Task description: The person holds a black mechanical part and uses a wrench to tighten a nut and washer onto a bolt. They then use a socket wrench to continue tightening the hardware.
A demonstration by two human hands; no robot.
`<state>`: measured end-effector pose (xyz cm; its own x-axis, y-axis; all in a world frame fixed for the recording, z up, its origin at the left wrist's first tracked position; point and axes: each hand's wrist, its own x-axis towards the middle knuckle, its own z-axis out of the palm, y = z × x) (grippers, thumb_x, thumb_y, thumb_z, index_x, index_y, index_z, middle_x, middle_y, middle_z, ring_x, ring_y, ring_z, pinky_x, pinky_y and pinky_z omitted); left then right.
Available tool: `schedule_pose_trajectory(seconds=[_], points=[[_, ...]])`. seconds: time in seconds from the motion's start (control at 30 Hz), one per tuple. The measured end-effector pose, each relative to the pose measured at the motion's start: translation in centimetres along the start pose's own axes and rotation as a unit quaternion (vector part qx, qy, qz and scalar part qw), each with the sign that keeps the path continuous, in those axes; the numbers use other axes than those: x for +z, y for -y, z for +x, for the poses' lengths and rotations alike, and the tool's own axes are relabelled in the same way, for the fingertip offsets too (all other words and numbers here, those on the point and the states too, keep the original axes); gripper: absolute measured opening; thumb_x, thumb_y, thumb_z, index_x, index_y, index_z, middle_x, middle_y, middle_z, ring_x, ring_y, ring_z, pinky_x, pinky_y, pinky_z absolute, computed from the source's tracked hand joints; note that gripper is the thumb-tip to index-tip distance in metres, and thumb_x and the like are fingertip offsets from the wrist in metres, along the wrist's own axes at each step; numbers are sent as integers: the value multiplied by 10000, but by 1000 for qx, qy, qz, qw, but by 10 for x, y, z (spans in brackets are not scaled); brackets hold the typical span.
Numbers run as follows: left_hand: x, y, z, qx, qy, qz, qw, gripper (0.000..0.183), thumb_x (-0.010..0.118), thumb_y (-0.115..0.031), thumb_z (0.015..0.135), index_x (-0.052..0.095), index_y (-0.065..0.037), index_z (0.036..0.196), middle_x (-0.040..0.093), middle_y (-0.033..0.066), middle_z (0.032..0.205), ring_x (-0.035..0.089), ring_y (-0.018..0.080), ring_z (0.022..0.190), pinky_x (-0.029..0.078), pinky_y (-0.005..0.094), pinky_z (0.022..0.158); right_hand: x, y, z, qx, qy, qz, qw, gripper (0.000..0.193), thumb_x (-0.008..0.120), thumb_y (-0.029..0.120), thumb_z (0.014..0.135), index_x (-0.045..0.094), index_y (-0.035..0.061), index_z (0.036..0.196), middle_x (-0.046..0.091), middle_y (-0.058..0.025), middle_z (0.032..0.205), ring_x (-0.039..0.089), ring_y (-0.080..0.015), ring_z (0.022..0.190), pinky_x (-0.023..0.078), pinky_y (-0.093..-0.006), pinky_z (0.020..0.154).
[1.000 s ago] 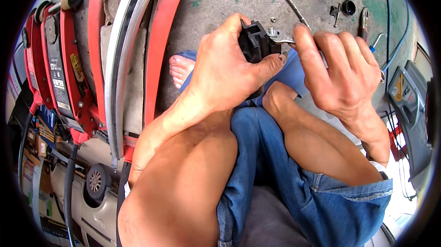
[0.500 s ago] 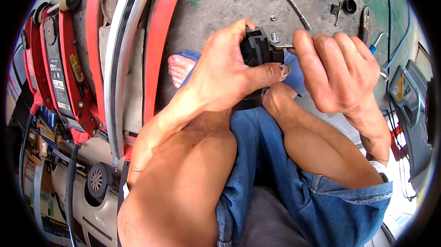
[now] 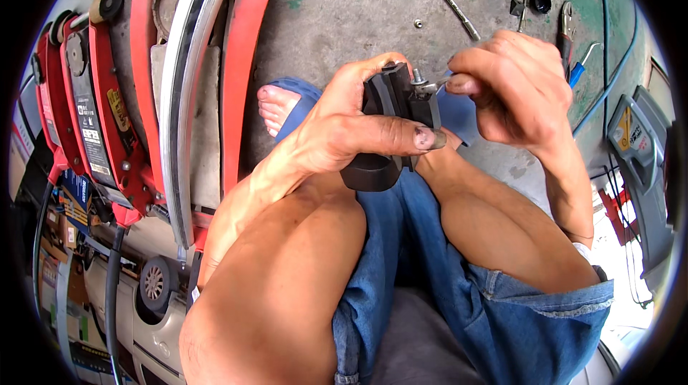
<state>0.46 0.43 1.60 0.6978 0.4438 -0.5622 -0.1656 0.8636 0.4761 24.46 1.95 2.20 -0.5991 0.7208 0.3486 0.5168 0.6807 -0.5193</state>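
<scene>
Sitting between the thumb and the fingers of the left hand [image 3: 344,116], the black part [image 3: 384,98] is held above the knees. The thumb is laid across its near side, and its far side is covered by the fingers, which are mostly hidden. Its block-like upper portion is seen above the thumb, and its rounded end is left below it. At the right edge, outside this grip, a metal bolt [image 3: 417,77] is seen standing up. Beside the bolt, the head of a small wrench [image 3: 426,88] is placed around its base. The wrench's handle is pinched by the thumb and forefinger of the right hand [image 3: 517,88], but most of it is concealed. On the concrete floor [image 3: 344,12], a small nut [image 3: 418,23], an L-shaped wrench [image 3: 446,9] and pliers [image 3: 566,35] are found, well apart from the black part.
</scene>
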Motion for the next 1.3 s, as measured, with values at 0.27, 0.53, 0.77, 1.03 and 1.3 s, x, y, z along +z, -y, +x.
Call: schedule_pose_trajectory(seconds=[0.27,0.53,0.77,1.03,1.3], points=[[9,9,3,25,26,-168,985,524,777,-100,668,604,-39,1159,698,175,881,693,275,841,527,390,779,51,15,-14,177,-138,301,927,318,737,250,982,669,-57,931,681,-108,775,641,-175,656,513,-286,614],[9,4,0,11,-28,-135,990,637,751,-194,621,585,-23,1212,667,232,812,660,354,765,512,476,719,46,4,-15,161,-122,270,941,171,792,145,904,716,5,967,708,-72,789,686,-173,646,527,-274,568],[8,-13,-5,1,-16,-59,998,520,759,-151,644,561,7,1098,691,189,842,660,259,766,518,382,728,16,-2,-15,136,-81,83,984,209,795,27,785,732,48,983,638,-65,723,613,-231,590,476,-341,533],[11,-23,-6,48,-63,38,996,268,852,-148,793,685,-11,953,679,35,760,631,104,700,482,259,645,-18,15,5,41,79,-104,991,277,816,160,799,728,9,1014,607,-73,714,585,-223,586,452,-339,518],[13,-19,-12,4,2,106,994,463,898,-127,686,612,-45,1040,665,28,833,617,93,746,466,269,645,-16,9,9,19,17,-85,996,337,743,27,644,725,74,977,467,-37,665,533,-204,559,411,-345,481]])
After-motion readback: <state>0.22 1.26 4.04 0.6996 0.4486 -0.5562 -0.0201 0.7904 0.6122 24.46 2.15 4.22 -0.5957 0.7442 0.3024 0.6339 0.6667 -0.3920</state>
